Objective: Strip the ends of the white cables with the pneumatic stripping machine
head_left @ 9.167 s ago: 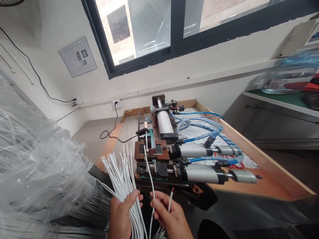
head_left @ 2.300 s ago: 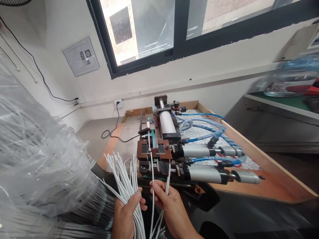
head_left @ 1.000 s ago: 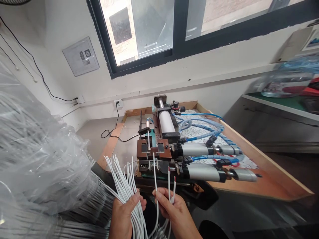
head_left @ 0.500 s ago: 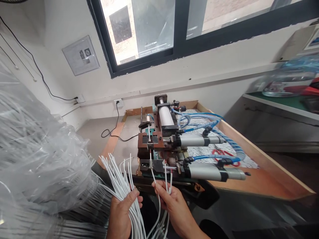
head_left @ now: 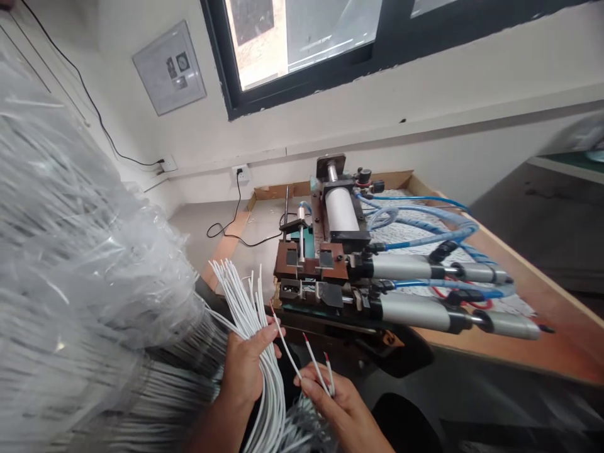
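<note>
My left hand (head_left: 248, 358) is closed round a thick bundle of white cables (head_left: 238, 299), whose cut ends fan out above the fingers. Lower right of it, my right hand (head_left: 333, 399) pinches a few separate white cables (head_left: 315, 358). Their tips are red, and the leftmost one slants up close to my left fingertips. In front of both hands stands a pneumatic machine (head_left: 311, 258) with clamp blocks. Its front jaws (head_left: 309, 290) are apart, with no cable between them.
Plastic-wrapped cable bundles (head_left: 94, 264) fill the left side. Silver cylinders (head_left: 415, 311) and blue hoses (head_left: 425, 236) extend right inside a wooden-edged tray (head_left: 542, 270). A black cord (head_left: 236, 236) runs to a wall socket (head_left: 240, 173). A green-topped shelf (head_left: 570, 162) stands at right.
My right hand has drawn back from the machine, and the cable that lay in its jaws is out, showing a red tip. The jaws have opened. The view has shifted.
</note>
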A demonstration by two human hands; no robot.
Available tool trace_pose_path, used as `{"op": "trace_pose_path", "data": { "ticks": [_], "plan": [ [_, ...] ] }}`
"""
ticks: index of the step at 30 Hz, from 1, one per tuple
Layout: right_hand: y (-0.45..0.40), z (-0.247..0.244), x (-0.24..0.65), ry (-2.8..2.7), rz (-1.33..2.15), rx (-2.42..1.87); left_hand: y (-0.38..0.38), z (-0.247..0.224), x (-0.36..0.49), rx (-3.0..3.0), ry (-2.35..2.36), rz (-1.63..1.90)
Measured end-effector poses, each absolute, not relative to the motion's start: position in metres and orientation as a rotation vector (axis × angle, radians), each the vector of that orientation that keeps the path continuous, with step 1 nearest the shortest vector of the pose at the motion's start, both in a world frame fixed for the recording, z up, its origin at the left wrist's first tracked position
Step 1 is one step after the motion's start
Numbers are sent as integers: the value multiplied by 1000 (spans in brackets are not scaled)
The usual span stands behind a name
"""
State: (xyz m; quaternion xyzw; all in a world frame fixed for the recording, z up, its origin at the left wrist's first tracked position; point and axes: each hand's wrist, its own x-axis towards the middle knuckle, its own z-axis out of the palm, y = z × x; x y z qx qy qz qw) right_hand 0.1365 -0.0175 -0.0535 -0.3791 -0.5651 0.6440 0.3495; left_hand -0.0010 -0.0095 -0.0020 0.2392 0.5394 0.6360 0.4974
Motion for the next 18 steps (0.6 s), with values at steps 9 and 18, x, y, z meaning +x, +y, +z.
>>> {"op": "trace_pose_path", "data": {
  "ticks": [9,18],
  "plan": [
    [-33,-44,137,-1407,1741,-1022,-28,-7,12,626,1214,1508],
    [-55,-33,133,-1375,1723,-997,-50,-5,22,594,1068,1368]
  ]
}}
